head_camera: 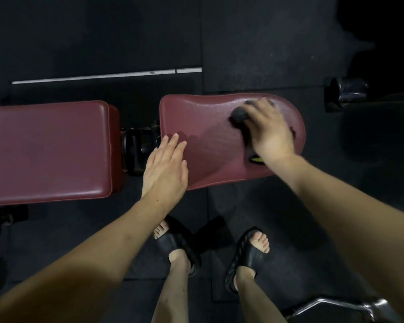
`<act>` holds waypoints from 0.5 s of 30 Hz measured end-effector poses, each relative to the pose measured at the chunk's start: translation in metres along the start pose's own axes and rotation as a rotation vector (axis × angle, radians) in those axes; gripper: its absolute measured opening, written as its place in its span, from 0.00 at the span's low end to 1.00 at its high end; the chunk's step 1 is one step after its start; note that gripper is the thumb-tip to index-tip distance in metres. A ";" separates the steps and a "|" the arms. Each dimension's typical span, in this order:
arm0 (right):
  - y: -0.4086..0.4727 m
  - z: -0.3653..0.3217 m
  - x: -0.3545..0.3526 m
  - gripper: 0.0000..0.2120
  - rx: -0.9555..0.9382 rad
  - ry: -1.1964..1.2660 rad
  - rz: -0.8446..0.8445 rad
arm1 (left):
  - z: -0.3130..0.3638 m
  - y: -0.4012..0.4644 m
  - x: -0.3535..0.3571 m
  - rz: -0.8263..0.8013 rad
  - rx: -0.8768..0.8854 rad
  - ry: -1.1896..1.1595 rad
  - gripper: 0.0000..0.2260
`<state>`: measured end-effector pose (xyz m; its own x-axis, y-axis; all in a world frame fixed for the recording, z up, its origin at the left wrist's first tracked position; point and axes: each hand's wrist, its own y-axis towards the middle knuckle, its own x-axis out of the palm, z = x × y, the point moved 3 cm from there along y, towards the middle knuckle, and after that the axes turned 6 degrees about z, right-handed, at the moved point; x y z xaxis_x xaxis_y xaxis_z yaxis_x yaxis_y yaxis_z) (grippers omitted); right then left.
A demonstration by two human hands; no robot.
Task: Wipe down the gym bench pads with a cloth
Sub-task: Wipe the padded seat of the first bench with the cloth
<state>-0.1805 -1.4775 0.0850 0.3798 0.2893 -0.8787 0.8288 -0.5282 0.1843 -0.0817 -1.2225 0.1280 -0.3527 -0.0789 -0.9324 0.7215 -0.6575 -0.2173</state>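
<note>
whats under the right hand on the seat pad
A dark cloth bunched under the right hand, pressed onto the maroon seat pad. A yellow-green bit peeks out near the wrist; the hand covers the rest.

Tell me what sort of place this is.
Most likely a gym: a bench with maroon padded sections, a seat pad and a back pad, stands on dark rubber flooring, with a chrome frame nearby.
</note>
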 end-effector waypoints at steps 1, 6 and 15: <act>0.001 0.014 -0.008 0.17 0.085 -0.021 0.044 | 0.002 0.004 -0.001 0.000 0.007 -0.004 0.23; 0.017 -0.015 0.015 0.17 0.514 -0.090 0.248 | -0.004 0.017 -0.004 0.014 -0.025 -0.027 0.23; 0.047 -0.077 0.041 0.19 -0.098 0.072 -0.034 | -0.018 0.018 -0.008 -0.033 -0.046 0.029 0.24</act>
<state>-0.0945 -1.4288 0.0912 0.3760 0.3643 -0.8520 0.8769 -0.4371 0.2001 -0.0548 -1.2203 0.1264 -0.3595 -0.0357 -0.9325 0.7369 -0.6239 -0.2602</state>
